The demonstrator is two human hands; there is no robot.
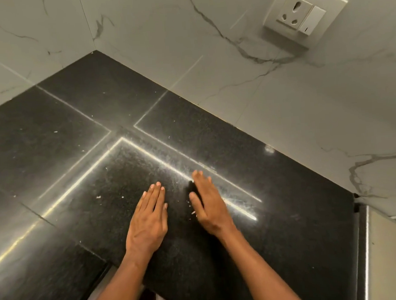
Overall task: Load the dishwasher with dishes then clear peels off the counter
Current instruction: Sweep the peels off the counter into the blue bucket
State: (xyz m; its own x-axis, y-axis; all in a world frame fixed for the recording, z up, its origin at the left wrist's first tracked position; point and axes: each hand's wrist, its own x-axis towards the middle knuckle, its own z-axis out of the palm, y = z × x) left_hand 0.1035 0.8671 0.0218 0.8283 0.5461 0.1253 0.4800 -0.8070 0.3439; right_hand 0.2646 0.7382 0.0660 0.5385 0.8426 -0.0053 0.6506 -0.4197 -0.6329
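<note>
— Both hands lie flat on the black counter [279,214], fingers straight, holding nothing: left hand [148,221] beside right hand [209,203]. Where are the peels?
— Only tiny scraps [191,208] between the hands, more scattered left. Probably best to sweep them together, edge-on, toward the counter's front

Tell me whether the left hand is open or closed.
Open. The left hand lies flat on the black speckled stone counter, fingers straight and together, holding nothing.
</note>
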